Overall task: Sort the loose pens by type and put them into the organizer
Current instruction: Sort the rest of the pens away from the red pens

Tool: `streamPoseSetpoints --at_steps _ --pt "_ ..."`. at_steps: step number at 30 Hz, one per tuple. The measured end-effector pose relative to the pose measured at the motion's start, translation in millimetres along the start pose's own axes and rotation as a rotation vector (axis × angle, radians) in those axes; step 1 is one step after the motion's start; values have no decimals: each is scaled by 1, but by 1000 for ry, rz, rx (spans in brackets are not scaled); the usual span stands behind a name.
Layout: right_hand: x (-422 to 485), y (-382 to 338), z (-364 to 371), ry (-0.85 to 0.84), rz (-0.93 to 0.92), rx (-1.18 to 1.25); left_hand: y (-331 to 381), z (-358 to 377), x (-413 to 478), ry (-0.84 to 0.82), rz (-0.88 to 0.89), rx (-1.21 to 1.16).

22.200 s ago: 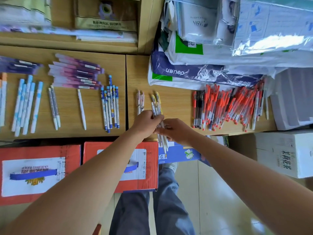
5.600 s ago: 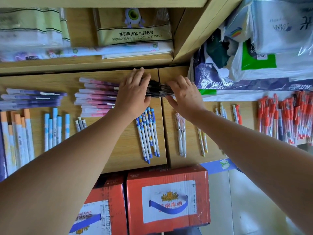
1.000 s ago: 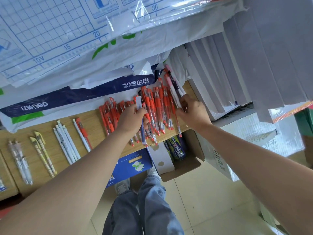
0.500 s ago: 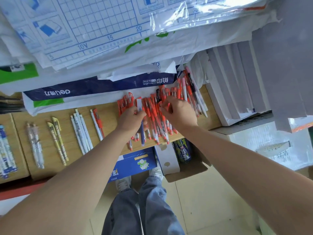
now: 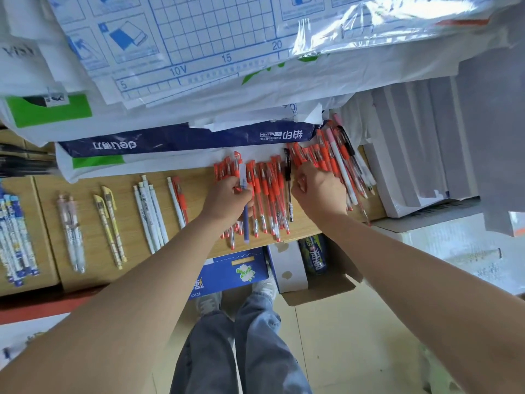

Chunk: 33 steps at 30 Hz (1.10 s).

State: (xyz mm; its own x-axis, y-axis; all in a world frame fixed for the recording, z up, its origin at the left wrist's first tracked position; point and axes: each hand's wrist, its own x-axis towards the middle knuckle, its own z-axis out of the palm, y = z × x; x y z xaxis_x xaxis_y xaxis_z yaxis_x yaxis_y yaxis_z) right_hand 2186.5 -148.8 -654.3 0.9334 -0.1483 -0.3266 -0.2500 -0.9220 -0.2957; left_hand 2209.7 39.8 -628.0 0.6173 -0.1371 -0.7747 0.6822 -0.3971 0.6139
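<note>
Shifted my right hand (image 5: pixel 321 191) rightward over the red pens (image 5: pixel 267 194), fingers curled, grip unclear | my left hand (image 5: pixel 227 200) pinches a blue pen (image 5: pixel 246 220) | pens lie on the surface (image 5: pixel 130 237)

Right hand (image 5: pixel 321 193) lay over red pens (image 5: pixel 267 191); fingertips hidden beneath, grip could not be told. Black pens (image 5: pixel 25 163) at left edge were blurred and cut off. Barrel print unreadable.
</note>
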Motion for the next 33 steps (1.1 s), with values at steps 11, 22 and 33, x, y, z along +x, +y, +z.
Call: streamPoseSetpoints --at_steps 11,22,33 --pt "3 -14 7 -98 153 55 -5 -7 1 -6 -7 -30" --pt "6 31 -29 113 331 155 3 6 -5 -23 42 5" --pt "27 75 -35 110 318 -76 17 47 13 -77 70 81"
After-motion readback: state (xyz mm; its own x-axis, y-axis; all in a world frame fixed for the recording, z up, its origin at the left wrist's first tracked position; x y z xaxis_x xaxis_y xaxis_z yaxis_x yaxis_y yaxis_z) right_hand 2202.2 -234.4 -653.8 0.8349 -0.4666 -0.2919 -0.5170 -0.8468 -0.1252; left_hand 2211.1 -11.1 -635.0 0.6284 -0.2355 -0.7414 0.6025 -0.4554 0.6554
